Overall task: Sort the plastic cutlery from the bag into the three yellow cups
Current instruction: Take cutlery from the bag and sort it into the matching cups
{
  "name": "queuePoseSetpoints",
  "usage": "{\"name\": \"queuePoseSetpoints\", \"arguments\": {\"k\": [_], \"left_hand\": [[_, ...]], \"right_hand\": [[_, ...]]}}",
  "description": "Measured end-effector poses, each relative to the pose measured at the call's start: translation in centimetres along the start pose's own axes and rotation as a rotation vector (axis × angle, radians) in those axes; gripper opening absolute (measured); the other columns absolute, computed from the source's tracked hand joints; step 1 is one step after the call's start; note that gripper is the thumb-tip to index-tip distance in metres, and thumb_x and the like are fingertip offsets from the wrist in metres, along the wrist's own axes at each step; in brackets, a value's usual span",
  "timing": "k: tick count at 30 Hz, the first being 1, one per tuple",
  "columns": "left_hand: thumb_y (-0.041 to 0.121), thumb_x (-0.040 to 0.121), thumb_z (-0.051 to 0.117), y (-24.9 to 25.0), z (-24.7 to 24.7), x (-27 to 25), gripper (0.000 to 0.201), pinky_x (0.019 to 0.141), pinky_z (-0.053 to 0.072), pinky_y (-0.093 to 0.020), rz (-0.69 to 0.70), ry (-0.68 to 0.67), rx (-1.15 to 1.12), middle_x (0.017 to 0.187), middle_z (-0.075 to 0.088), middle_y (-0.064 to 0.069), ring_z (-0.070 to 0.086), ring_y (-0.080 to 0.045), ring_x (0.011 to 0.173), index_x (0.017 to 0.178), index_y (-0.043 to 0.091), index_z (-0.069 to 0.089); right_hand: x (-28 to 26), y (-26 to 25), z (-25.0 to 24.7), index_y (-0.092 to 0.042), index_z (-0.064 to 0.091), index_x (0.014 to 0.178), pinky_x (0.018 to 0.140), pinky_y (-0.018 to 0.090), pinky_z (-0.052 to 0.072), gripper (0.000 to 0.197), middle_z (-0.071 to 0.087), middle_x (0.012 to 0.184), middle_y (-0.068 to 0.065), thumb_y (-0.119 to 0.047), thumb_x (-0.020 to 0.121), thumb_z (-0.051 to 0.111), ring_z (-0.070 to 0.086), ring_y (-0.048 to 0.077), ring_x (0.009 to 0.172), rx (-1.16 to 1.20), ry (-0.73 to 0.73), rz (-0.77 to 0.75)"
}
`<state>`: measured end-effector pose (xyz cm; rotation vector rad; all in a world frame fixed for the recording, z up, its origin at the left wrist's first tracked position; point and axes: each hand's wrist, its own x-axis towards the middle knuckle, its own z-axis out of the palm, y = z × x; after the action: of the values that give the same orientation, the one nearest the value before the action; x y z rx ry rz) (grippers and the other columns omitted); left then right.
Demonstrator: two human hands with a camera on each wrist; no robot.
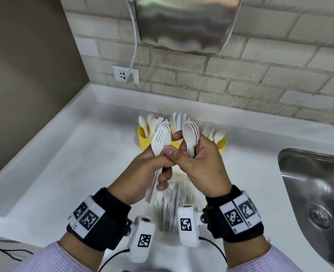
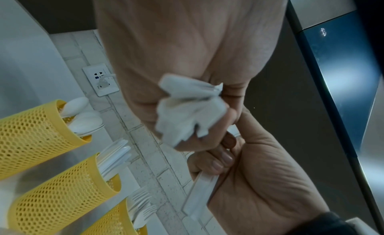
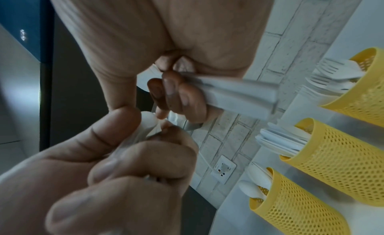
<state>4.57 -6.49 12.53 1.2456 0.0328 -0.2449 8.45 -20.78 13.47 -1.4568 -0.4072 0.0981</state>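
My left hand (image 1: pixel 148 169) grips a bundle of white plastic cutlery (image 1: pixel 160 142), a fork on top of a spoon, heads up. My right hand (image 1: pixel 199 160) grips a stack of white spoons (image 1: pixel 190 134), its forefinger reaching toward the left bundle. The hands touch above the bag of cutlery (image 1: pixel 174 209) lying on the counter. Behind them stand three yellow mesh cups: spoons in the left cup (image 1: pixel 142 136), knives in the middle cup (image 2: pixel 62 197), forks in the right cup (image 1: pixel 221 144). The left wrist view shows the bundle's handle ends (image 2: pixel 187 110); the right wrist view shows the spoon handles (image 3: pixel 239 94).
A steel sink (image 1: pixel 315 183) is sunk into the white counter (image 1: pixel 74 163) at the right. The brick wall behind carries a socket (image 1: pixel 126 74), a white cable (image 1: pixel 134 46) and a metal hand dryer (image 1: pixel 187 22). A dark wall closes the left side.
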Motion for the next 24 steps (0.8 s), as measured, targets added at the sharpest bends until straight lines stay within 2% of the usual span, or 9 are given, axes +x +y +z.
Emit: {"name": "queuePoseSetpoints", "arguments": {"k": [2, 5, 8, 13, 15, 19, 22, 24], "left_hand": [[0.009, 0.081, 0.054, 0.01, -0.03, -0.05, 0.047, 0.047, 0.033, -0.024, -0.018, -0.005, -0.054, 0.074, 0.064, 0.006, 0.037, -0.014, 0.053, 0.126, 0.018, 0.062], [0.008, 0.076, 0.057, -0.20, -0.25, 0.03, 0.059, 0.045, 0.034, -0.024, -0.031, -0.014, -0.115, 0.096, 0.063, -0.011, 0.038, -0.014, 0.052, 0.134, 0.017, 0.062], [0.016, 0.068, 0.064, -0.54, -0.54, 0.15, 0.069, 0.044, 0.035, -0.023, -0.036, -0.045, -0.163, 0.102, 0.059, -0.016, 0.039, -0.015, 0.052, 0.137, 0.015, 0.062], [0.020, 0.067, 0.065, -0.63, -0.41, 0.18, 0.064, 0.042, 0.032, -0.021, -0.042, -0.064, -0.189, 0.094, 0.057, -0.011, 0.039, -0.013, 0.050, 0.131, 0.022, 0.068], [0.020, 0.067, 0.065, -0.56, -0.25, 0.20, 0.063, 0.041, 0.031, -0.020, -0.043, -0.058, -0.192, 0.093, 0.062, -0.007, 0.039, -0.013, 0.050, 0.129, 0.022, 0.070], [0.012, 0.074, 0.058, -0.37, 0.06, 0.11, 0.057, 0.041, 0.029, -0.020, -0.050, -0.036, -0.165, 0.085, 0.064, -0.003, 0.039, -0.012, 0.050, 0.131, 0.016, 0.066], [0.010, 0.075, 0.053, -0.35, 0.06, 0.09, 0.058, 0.040, 0.028, -0.020, -0.066, -0.026, -0.167, 0.078, 0.062, -0.001, 0.038, -0.013, 0.048, 0.132, 0.014, 0.063], [0.013, 0.068, 0.059, -0.29, -0.03, 0.13, 0.053, 0.040, 0.029, -0.021, -0.069, -0.038, -0.185, 0.074, 0.056, -0.003, 0.038, -0.013, 0.048, 0.120, 0.010, 0.066]], "right_hand": [[-0.04, -0.02, -0.08, -0.003, 0.062, 0.102, 0.053, 0.016, 0.040, 0.034, 0.034, 0.061, 0.012, -0.024, 0.079, 0.078, 0.037, 0.008, 0.049, 0.015, -0.017, 0.015], [-0.14, -0.04, -0.15, -0.005, 0.063, 0.098, 0.050, 0.015, 0.038, 0.030, 0.037, 0.063, 0.015, -0.025, 0.080, 0.076, 0.037, 0.007, 0.046, 0.010, -0.037, 0.027], [-0.14, 0.01, -0.28, -0.007, 0.063, 0.095, 0.049, 0.016, 0.036, 0.027, 0.038, 0.061, 0.013, -0.024, 0.080, 0.077, 0.037, 0.007, 0.045, -0.002, -0.036, 0.033], [-0.01, 0.16, -0.45, -0.003, 0.059, 0.091, 0.049, 0.011, 0.038, 0.018, 0.040, 0.054, -0.005, -0.007, 0.085, 0.075, 0.041, 0.000, 0.043, 0.080, -0.058, 0.057], [0.01, 0.27, -0.45, -0.002, 0.057, 0.090, 0.049, 0.012, 0.039, 0.016, 0.042, 0.054, -0.004, -0.003, 0.087, 0.073, 0.043, 0.002, 0.045, 0.105, -0.061, 0.060], [0.00, 0.44, -0.39, 0.002, 0.056, 0.091, 0.050, 0.015, 0.040, 0.022, 0.043, 0.058, 0.002, -0.009, 0.087, 0.074, 0.044, 0.006, 0.048, 0.120, -0.054, 0.067], [-0.07, 0.37, -0.38, -0.008, 0.059, 0.089, 0.050, 0.014, 0.040, 0.015, 0.043, 0.057, -0.002, -0.007, 0.088, 0.074, 0.046, 0.005, 0.048, 0.098, -0.052, 0.076], [-0.16, 0.25, -0.36, -0.011, 0.063, 0.088, 0.050, 0.014, 0.038, 0.012, 0.042, 0.057, -0.002, -0.009, 0.089, 0.075, 0.043, 0.004, 0.047, 0.055, -0.057, 0.059]]}}
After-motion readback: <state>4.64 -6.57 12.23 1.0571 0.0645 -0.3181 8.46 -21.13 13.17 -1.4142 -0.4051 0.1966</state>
